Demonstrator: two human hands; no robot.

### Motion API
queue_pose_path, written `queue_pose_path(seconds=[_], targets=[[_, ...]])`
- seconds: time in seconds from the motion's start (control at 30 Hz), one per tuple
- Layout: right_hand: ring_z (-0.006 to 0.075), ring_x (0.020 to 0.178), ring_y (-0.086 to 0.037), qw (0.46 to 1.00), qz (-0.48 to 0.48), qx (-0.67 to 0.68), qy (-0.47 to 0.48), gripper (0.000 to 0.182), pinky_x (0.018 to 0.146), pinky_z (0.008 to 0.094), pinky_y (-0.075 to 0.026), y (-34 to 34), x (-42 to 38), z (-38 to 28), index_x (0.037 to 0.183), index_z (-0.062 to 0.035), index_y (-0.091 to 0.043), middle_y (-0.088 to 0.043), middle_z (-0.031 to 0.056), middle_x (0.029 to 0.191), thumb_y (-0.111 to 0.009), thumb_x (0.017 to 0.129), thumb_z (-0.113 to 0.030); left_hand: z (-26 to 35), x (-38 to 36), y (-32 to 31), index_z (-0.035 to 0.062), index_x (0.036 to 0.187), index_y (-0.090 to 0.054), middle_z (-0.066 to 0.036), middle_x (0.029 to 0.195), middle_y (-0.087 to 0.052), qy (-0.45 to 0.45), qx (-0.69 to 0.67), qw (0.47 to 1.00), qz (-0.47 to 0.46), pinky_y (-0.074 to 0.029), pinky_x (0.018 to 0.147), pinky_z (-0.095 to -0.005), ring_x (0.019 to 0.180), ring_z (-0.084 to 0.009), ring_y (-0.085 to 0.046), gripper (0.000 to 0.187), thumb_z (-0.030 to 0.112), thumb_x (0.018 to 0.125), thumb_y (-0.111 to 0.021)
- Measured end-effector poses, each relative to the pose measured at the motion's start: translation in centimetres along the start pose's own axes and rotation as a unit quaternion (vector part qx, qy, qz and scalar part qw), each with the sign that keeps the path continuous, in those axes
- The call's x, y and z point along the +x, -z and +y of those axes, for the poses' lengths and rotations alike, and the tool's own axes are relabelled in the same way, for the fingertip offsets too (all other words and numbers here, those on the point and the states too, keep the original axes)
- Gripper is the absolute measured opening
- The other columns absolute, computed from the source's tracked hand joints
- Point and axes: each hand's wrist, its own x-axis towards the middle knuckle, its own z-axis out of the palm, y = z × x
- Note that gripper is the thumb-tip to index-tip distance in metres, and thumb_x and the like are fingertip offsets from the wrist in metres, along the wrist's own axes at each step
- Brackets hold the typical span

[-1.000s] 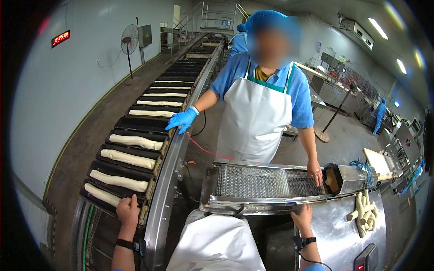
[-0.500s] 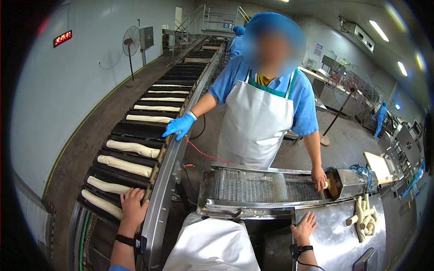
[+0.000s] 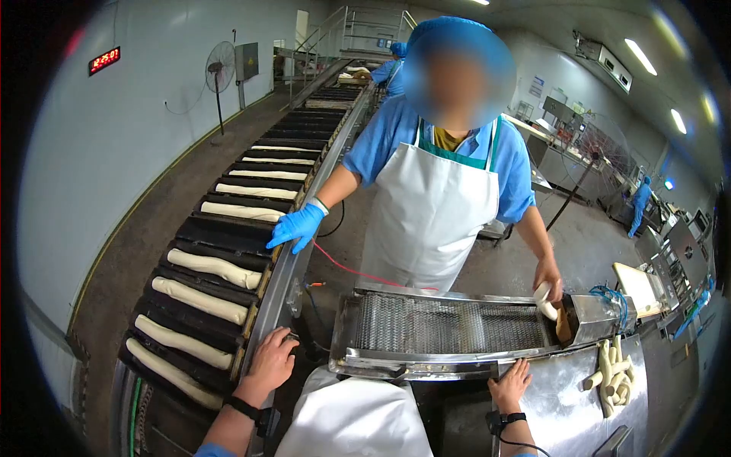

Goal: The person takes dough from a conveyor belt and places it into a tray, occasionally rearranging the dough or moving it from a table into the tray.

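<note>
My left hand (image 3: pixel 269 364) rests empty on the steel side rail (image 3: pixel 283 283) of a long conveyor of black trays (image 3: pixel 221 232), next to the nearest dough sticks (image 3: pixel 181 341). My right hand (image 3: pixel 511 383) lies flat, fingers spread, on the front edge of a steel table beside a small mesh belt (image 3: pixel 442 327). Across from me a co-worker in a white apron (image 3: pixel 428 213) lifts a dough piece (image 3: pixel 543 299) from the belt's right end with a bare hand. Their blue-gloved hand (image 3: pixel 295 227) touches the conveyor rail.
A heap of dough sticks (image 3: pixel 611 373) lies on the steel table at right. A red cable (image 3: pixel 358 270) runs across the floor. A standing fan (image 3: pixel 220 68) and a red digital clock (image 3: pixel 104 60) are by the left wall. More workers in blue stand far behind.
My left hand moved off the tray of dough rightward onto the conveyor rail. The co-worker's bare hand picked up a dough piece at the belt's right end. The trays advanced toward me.
</note>
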Motion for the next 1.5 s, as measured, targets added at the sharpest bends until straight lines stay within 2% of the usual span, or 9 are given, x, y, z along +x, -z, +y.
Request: queue_pose_path(seconds=[0.07,0.13,0.2,0.3,0.5,0.8,1.33,1.47,1.5], targets=[[0.0368,0.152,-0.013,1.000,0.002,0.001,0.000,0.110,0.123,0.0526,-0.010,-0.4,0.5,0.1,0.151,0.0100,-0.019,-0.018,0.0253,0.161,-0.078,0.072,-0.039,-1.3,1.0,-0.8,0.0053,0.115,-0.067,-0.017,0.138,-0.052,0.025,0.031,0.999,-0.020,-0.036,0.113,-0.0479,0.135,-0.0338,-0.043,0.036,0.007,0.079,-0.069],[0.0374,0.152,-0.012,1.000,-0.010,-0.002,-0.016,0.112,0.123,0.0514,-0.009,-0.2,1.0,-0.1,0.150,0.0124,-0.017,-0.017,0.0268,0.160,-0.079,0.071,-0.038,-2.0,2.6,-1.0,0.0042,0.117,-0.067,-0.019,0.142,-0.049,-0.035,0.143,0.989,-0.034,-0.033,0.115,-0.0487,0.138,-0.0349,-0.040,0.038,0.008,0.079,-0.068],[0.0379,0.152,-0.011,1.000,-0.014,-0.004,-0.020,0.114,0.123,0.0508,-0.008,-0.9,1.4,-0.1,0.150,0.0131,-0.017,-0.017,0.0277,0.160,-0.079,0.069,-0.036,-2.1,3.9,-1.4,0.0032,0.118,-0.067,-0.020,0.145,-0.046,-0.021,0.133,0.990,-0.036,-0.033,0.116,-0.0472,0.140,-0.0355,-0.037,0.039,0.010,0.080,-0.067],[0.0379,0.152,-0.011,1.000,0.012,0.003,-0.020,0.114,0.124,0.0504,-0.007,-1.9,1.5,0.2,0.150,0.0131,-0.017,-0.017,0.0270,0.160,-0.079,0.067,-0.034,-2.0,5.5,-1.5,0.0003,0.117,-0.066,-0.021,0.146,-0.045,0.057,0.035,0.998,0.017,-0.035,0.115,-0.0456,0.139,-0.0362,-0.038,0.039,0.009,0.080,-0.065],[0.0400,0.151,-0.014,1.000,0.027,0.003,-0.011,0.116,0.123,0.0512,-0.008,-1.8,1.3,0.2,0.149,0.0138,-0.017,-0.019,0.0285,0.159,-0.081,0.064,-0.031,-2.4,6.1,-1.9,-0.0016,0.115,-0.065,-0.022,0.144,-0.046,0.083,0.034,0.996,0.000,-0.036,0.113,-0.0461,0.138,-0.0372,-0.040,0.038,0.010,0.079,-0.066],[0.0416,0.150,-0.015,0.999,0.034,0.012,-0.013,0.115,0.123,0.0517,-0.010,-1.5,1.2,0.0,0.148,0.0148,-0.018,-0.019,0.0296,0.159,-0.080,0.061,-0.028,-2.3,5.9,-2.2,-0.0013,0.109,-0.065,-0.022,0.142,-0.048,0.076,0.014,0.997,0.030,-0.037,0.113,-0.0466,0.137,-0.0377,-0.041,0.033,0.008,0.078,-0.065],[0.0385,0.151,-0.014,0.999,0.034,0.007,-0.027,0.109,0.124,0.0497,-0.009,-1.1,0.5,-1.2,0.148,0.0136,-0.021,-0.021,0.0272,0.159,-0.077,0.066,-0.031,-2.7,5.5,-2.3,-0.0017,0.108,-0.066,-0.022,0.141,-0.049,0.045,0.017,0.998,0.050,-0.037,0.114,-0.0437,0.137,-0.0356,-0.041,0.031,0.008,0.079,-0.065],[0.0377,0.151,-0.015,0.999,0.032,-0.006,-0.033,0.111,0.124,0.0483,-0.010,-0.9,0.5,-1.7,0.149,0.0135,-0.021,-0.022,0.0265,0.159,-0.080,0.070,-0.038,-3.0,5.7,-2.5,-0.0025,0.110,-0.066,-0.021,0.143,-0.048,0.055,0.028,0.998,0.034,-0.036,0.115,-0.0433,0.138,-0.0348,-0.040,0.034,0.009,0.078,-0.065],[0.0374,0.151,-0.014,0.999,0.013,-0.025,-0.035,0.107,0.124,0.0482,-0.010,-0.2,0.3,-2.0,0.149,0.0139,-0.021,-0.021,0.0269,0.159,-0.076,0.077,-0.043,-3.0,5.7,-2.5,-0.0026,0.111,-0.066,-0.021,0.143,-0.047,0.063,0.033,0.997,0.026,-0.036,0.115,-0.0431,0.139,-0.0345,-0.040,0.035,0.009,0.078,-0.065]])
